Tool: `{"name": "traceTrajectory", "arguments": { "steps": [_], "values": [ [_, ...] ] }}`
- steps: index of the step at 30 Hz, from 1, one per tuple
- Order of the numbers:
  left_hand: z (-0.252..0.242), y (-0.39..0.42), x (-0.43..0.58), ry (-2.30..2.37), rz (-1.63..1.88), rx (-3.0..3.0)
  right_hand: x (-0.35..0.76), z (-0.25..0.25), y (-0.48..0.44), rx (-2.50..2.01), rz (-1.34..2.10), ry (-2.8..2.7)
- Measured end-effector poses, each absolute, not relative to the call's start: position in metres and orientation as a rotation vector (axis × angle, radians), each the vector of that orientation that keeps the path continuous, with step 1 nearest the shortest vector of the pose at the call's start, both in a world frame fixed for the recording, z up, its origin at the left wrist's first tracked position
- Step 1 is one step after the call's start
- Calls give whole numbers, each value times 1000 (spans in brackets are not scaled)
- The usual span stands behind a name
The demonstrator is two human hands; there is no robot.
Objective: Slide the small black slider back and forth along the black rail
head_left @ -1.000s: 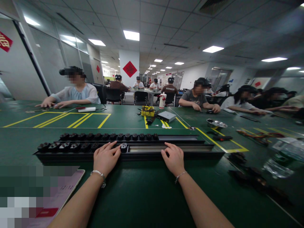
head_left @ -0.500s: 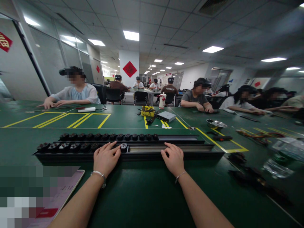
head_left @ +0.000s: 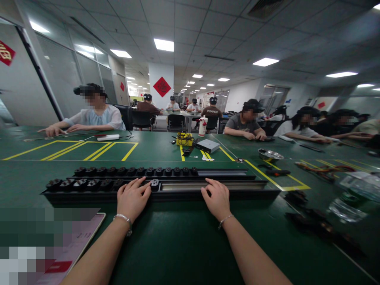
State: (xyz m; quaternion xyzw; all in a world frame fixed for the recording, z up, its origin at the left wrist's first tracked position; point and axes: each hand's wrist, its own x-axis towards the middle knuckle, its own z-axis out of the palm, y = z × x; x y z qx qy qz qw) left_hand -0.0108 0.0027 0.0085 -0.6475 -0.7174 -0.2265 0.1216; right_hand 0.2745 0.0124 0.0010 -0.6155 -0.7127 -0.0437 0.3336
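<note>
A long black track [head_left: 178,194] lies across the green table in front of me, with several black socket modules [head_left: 93,184] seated along its left part. My left hand [head_left: 132,199] rests over the track with its fingers extended and apart, hiding part of the row. By its thumb and index fingertips sits one module with a pale face [head_left: 154,183]. Farther right, my right hand [head_left: 217,198] lies on the track's near edge, fingers loosely spread, beside a bare stretch of metal channel [head_left: 182,186]. Behind runs a second black track [head_left: 222,173] with a similar row of modules.
A phone [head_left: 80,245] lies at front left. To the right are dark parts [head_left: 323,225], a plastic bottle [head_left: 352,198], a metal bowl [head_left: 270,154] and wires [head_left: 323,169]. A grey box [head_left: 208,146] and yellow box [head_left: 184,139] stand beyond. Other people sit around the table.
Both my hands and the tracks stay in place. Across the table, the person at left has shifted a hand slightly leftward.
</note>
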Motion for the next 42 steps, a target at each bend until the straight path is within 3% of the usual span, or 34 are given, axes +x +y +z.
{"name": "traceTrajectory", "arguments": {
  "steps": [42],
  "values": [
    [9, 3, -10, -2074, -639, -2005, 274, 0, 13, -1595, -132, -1859]
  ]
}}
